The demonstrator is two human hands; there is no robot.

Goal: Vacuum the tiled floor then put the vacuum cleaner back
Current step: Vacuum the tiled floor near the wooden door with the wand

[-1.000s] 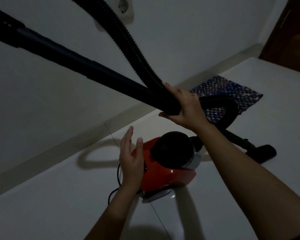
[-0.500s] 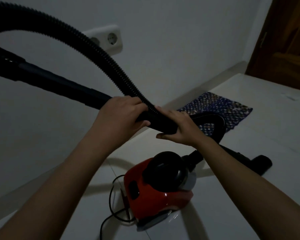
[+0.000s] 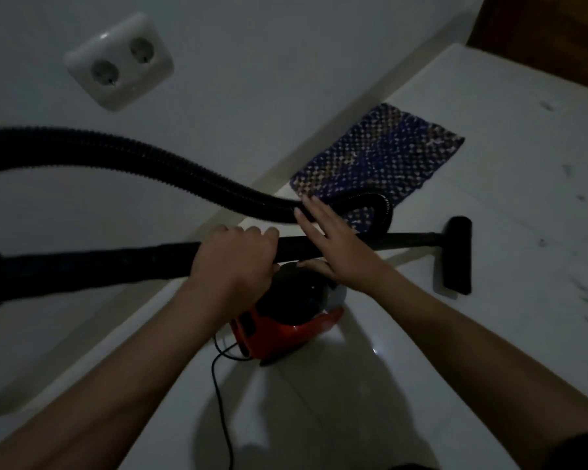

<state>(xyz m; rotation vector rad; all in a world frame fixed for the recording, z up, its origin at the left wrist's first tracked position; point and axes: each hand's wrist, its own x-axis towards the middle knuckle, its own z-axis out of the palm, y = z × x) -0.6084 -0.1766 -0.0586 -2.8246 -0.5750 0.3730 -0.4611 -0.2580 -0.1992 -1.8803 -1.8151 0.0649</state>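
Observation:
A red and black vacuum cleaner (image 3: 286,325) sits on the white tiled floor (image 3: 370,385) by the wall. Its black wand (image 3: 99,266) runs level across the view to the floor nozzle (image 3: 458,256) on the right. My left hand (image 3: 233,262) is shut around the wand just above the vacuum body. My right hand (image 3: 336,249) lies with fingers spread over the wand, fingertips touching the ribbed black hose (image 3: 133,157), which arcs from the left down to a loop beside the mat. A black power cord (image 3: 223,401) trails from the vacuum toward me.
A blue patterned mat (image 3: 381,150) lies on the floor against the wall. A white double socket (image 3: 119,61) is on the wall at upper left. A dark wooden door (image 3: 550,32) stands at the far right corner.
The wand has swung down from a slant to level. My left hand slid along it. My right hand has let go of its grip and spread flat. The view has tilted downward.

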